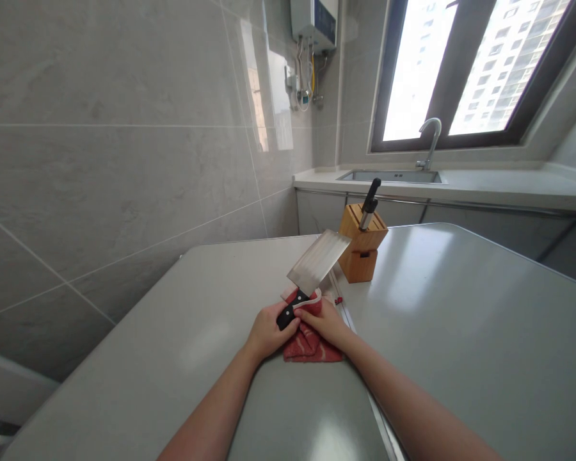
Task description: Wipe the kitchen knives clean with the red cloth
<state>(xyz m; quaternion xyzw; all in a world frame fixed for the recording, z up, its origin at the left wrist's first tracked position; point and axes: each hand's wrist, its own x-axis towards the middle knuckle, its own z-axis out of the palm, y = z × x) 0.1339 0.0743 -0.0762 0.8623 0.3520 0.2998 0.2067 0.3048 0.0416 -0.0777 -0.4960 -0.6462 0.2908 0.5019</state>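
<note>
Head view: the left hand (271, 330) is clenched around the black handle of a steel cleaver (317, 262), whose blade tilts up above a grey table (182, 333). The right hand (322, 322), fingers closed, presses a folded red cloth (308, 342) against the blade's heel. Just beyond the blade stands a bamboo knife block (362, 246) holding a black-handled knife (370, 205).

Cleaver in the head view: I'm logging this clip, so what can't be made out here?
The cleaver's handle: partly hidden by the left hand.
The red cloth: partly hidden by both hands, with the right hand on it.
The white strip: too small to identify.
The knife: blade hidden by the wooden block.
The water heater: cut off by the top edge.
</note>
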